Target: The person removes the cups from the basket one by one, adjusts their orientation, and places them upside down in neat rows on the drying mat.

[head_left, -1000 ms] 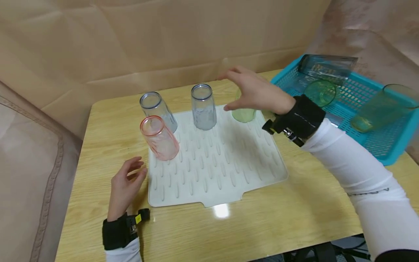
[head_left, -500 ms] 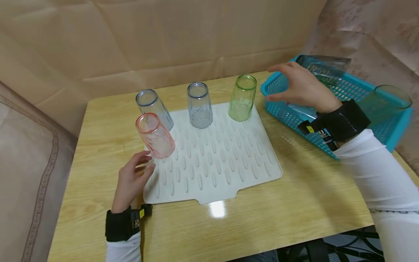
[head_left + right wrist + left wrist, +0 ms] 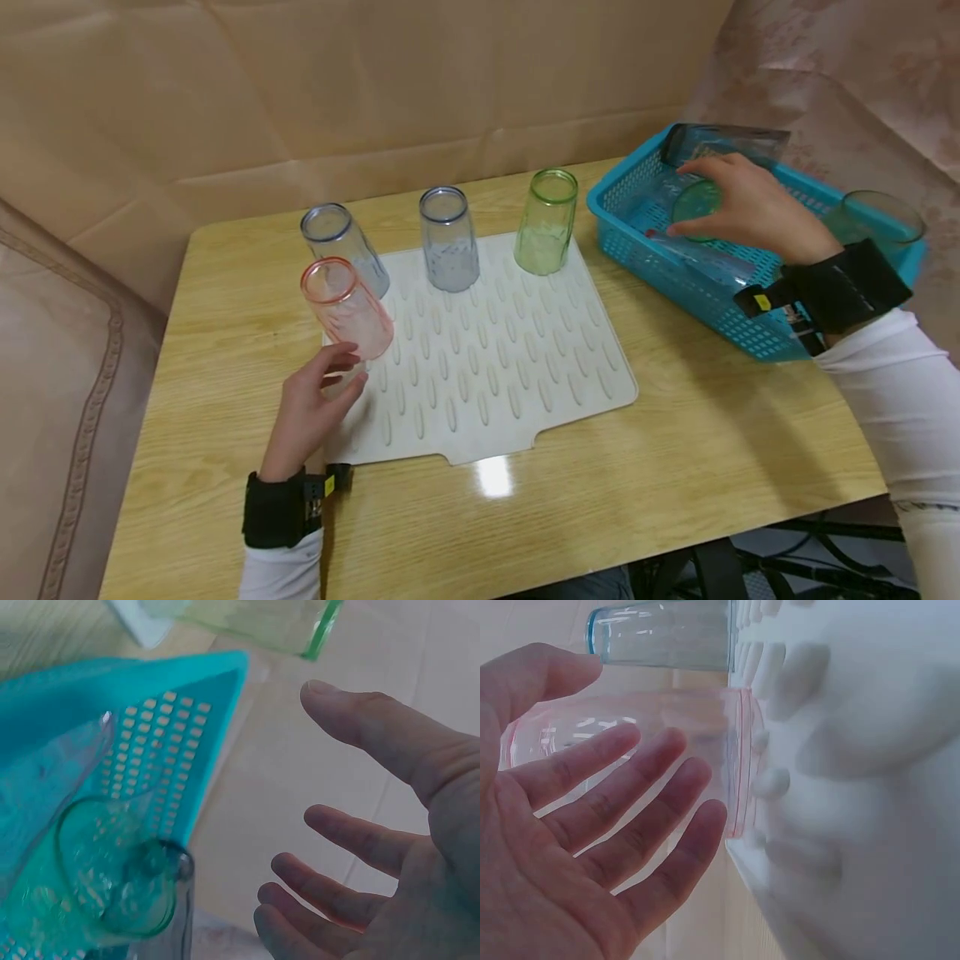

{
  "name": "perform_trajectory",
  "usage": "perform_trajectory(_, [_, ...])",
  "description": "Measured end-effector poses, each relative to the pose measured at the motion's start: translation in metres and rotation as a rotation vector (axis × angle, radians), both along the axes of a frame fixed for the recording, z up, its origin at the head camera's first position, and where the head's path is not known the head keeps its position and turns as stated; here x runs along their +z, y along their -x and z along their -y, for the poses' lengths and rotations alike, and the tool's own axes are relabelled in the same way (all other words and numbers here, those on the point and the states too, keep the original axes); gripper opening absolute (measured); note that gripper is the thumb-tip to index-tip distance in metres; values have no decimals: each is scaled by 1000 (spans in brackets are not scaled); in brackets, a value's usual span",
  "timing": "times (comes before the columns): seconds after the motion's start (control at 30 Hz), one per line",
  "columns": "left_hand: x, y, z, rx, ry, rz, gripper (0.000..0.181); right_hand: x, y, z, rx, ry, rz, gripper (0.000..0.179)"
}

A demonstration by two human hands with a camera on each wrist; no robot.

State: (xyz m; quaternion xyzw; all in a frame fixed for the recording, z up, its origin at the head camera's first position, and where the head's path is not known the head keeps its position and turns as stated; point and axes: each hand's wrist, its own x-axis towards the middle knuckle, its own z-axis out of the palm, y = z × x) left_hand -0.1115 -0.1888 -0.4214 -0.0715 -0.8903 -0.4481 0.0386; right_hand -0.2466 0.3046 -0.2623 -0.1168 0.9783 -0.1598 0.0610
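My right hand [image 3: 757,212] hovers over the blue basket [image 3: 652,268], thumb and fingers spread and holding nothing. Close by its fingertips lies a green glass [image 3: 692,207]; in the right wrist view that glass [image 3: 82,885] is apart from the hand. My left hand [image 3: 311,408] is at the mat's left edge, fingers loosely bent, beside an upside-down pink glass [image 3: 356,315]. In the left wrist view its fingers [image 3: 641,802] overlap the pink glass [image 3: 705,720]. Two bluish glasses [image 3: 450,242] and a light green glass [image 3: 547,223] also stand upside down on the white ribbed mat [image 3: 480,433].
The basket sits at the table's right side and holds several more glasses, including a dark one [image 3: 723,140] at the back and a greenish one [image 3: 873,218] leaning at the right. A cloth-like backdrop [image 3: 375,100] rises behind the wooden table [image 3: 615,483].
My right hand has left the light green glass on the mat and moved right, over the basket. My left hand has shifted slightly up and right, closer to the pink glass.
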Motion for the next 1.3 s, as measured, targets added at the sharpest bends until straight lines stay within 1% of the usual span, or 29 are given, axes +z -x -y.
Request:
perform_trajectory(0.1, [1,1,-3,-13,-1,2,37,1,-3,-10,-16,3,18,84])
perform_trajectory(0.23, [1,3,-6,-34,1,-4,37,1,-6,-24,-36,17,15,85])
perform_trajectory(0.47, [2,4,-10,-42,5,31,38,-9,-3,-54,-66,-7,-23,87])
perform_trajectory(0.67, [-1,4,-12,-63,6,6,38,-14,-3,-75,-91,-5,-38,80])
perform_trajectory(0.77, [0,5,-15,-79,-3,-2,39,-16,-4,-82,-105,-18,-34,77])
perform_trajectory(0.87, [1,6,-18,-102,-9,-21,41,-19,-4,-87,-136,-31,-30,78])
perform_trajectory(1.03, [3,7,-23,-132,-12,-45,43,-24,-4,-99,-203,-15,-70,74])
perform_trajectory(1.2, [2,7,-24,-136,-15,-44,43,-34,2,-122,-263,-11,-93,71])
perform_trajectory(1.27, [1,7,-24,-133,-17,-44,43,-40,7,-135,-292,-10,-93,76])
perform_trajectory(1.3, [1,7,-24,-132,-17,-43,43,-44,9,-141,-308,-7,-90,83])
